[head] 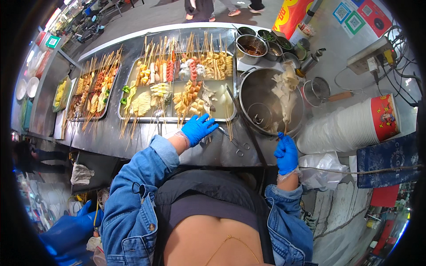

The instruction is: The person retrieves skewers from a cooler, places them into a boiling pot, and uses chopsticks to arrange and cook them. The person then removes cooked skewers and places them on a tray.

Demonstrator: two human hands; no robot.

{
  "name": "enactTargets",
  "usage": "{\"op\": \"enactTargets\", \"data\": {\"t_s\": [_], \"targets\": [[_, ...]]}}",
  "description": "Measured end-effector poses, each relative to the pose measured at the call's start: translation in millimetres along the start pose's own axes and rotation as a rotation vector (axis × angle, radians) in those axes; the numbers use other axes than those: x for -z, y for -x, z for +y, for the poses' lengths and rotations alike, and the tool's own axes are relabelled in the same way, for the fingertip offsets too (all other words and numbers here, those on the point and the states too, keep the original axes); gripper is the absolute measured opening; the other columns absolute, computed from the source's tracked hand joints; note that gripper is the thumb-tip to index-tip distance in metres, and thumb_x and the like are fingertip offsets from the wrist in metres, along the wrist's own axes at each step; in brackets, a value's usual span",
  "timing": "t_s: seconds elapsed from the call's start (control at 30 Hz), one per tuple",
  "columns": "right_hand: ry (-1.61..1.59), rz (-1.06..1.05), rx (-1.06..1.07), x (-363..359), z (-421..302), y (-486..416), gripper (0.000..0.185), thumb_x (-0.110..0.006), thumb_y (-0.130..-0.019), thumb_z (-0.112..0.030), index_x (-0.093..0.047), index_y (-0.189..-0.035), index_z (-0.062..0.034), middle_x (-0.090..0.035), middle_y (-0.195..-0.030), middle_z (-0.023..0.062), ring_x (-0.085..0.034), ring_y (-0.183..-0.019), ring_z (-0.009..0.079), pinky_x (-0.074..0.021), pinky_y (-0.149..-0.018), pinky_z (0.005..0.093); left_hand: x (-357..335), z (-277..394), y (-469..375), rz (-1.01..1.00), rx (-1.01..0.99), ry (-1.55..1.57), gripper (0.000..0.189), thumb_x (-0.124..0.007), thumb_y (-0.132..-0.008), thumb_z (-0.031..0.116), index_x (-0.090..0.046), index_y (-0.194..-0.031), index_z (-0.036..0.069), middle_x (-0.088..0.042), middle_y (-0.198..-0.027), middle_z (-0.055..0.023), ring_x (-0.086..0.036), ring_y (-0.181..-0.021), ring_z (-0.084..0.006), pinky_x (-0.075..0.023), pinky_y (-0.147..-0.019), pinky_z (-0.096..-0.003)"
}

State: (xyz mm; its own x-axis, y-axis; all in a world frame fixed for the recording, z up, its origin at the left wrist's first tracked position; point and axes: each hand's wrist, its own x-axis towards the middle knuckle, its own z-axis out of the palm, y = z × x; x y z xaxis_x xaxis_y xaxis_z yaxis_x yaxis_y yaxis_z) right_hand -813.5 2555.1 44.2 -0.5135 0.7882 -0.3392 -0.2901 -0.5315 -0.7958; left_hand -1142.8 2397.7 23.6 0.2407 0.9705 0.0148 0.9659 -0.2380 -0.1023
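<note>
Blue gloves cover both hands. My right hand (286, 153) is closed on the sticks of a bunch of pale, folded skewered food (287, 87), which it holds up over a large steel pot (242, 99) of cloudy liquid. A round wire strainer (259, 114) sits inside that pot. My left hand (198, 130), fingers spread, is at the front rim of the divided steel tray (153, 118), near skewer sticks; it appears to hold nothing. Skewers of many foods stand in the tray's broth. Metal scissors-like tongs (234, 142) lie on the counter right of my left hand.
A second skewer tray (111, 99) stands left. Steel sauce pots (252, 50) are beyond the large pot. At right are a wooden-handled mesh strainer (318, 89), stacked paper bowls (346, 124), a plastic bag (324, 171) and a power strip (369, 55) with cables. People's legs show beyond the counter.
</note>
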Motion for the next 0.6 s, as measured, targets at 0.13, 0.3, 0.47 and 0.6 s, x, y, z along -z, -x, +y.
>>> {"op": "enactTargets", "data": {"t_s": [0.13,0.3,0.47,0.6], "targets": [[-0.198,-0.148,-0.077,-32.3,10.7,13.7,0.023,-0.052,-0.095,-0.024,-0.060,-0.109,-0.0080,-0.029,-0.059,-0.0062,-0.024,-0.045,0.0051,-0.0220,-0.043,0.0208,-22.0,-8.3,-0.5,0.025,-0.056,0.057,0.020,-0.054,-0.081,0.014,-0.063,-0.099,0.015,-0.055,-0.119,-0.0067,-0.051,-0.113,-0.0237,-0.0437,-0.082,-0.0385],[-0.222,-0.183,-0.252,-84.0,40.6,24.1,0.025,-0.050,-0.096,-0.027,-0.058,-0.107,-0.0064,-0.030,-0.059,-0.0060,-0.025,-0.045,0.0054,-0.0234,-0.044,0.0211,-27.5,-11.5,4.2,0.089,-0.037,0.105,0.010,-0.055,-0.078,0.013,-0.062,-0.084,0.010,-0.057,-0.108,-0.0096,-0.057,-0.096,-0.0250,-0.0475,-0.075,-0.0375],[-0.067,-0.243,-0.350,-117.4,90.8,4.8,0.025,-0.048,-0.097,-0.026,-0.054,-0.109,-0.0050,-0.032,-0.060,-0.0059,-0.027,-0.046,0.0054,-0.0244,-0.044,0.0214,-18.4,-7.9,9.1,0.108,0.056,0.194,0.014,-0.054,-0.078,0.010,-0.062,-0.088,0.004,-0.058,-0.105,-0.0126,-0.060,-0.092,-0.0282,-0.0520,-0.072,-0.0389],[-0.020,-0.172,-0.432,-136.7,125.8,-20.9,0.022,-0.048,-0.096,-0.023,-0.054,-0.109,-0.0054,-0.034,-0.060,-0.0055,-0.027,-0.046,0.0060,-0.0247,-0.044,0.0221,-23.1,-12.8,13.3,0.064,0.015,0.134,0.016,-0.054,-0.079,0.010,-0.062,-0.090,0.002,-0.058,-0.104,-0.0135,-0.060,-0.092,-0.0288,-0.0525,-0.072,-0.0390]]}}
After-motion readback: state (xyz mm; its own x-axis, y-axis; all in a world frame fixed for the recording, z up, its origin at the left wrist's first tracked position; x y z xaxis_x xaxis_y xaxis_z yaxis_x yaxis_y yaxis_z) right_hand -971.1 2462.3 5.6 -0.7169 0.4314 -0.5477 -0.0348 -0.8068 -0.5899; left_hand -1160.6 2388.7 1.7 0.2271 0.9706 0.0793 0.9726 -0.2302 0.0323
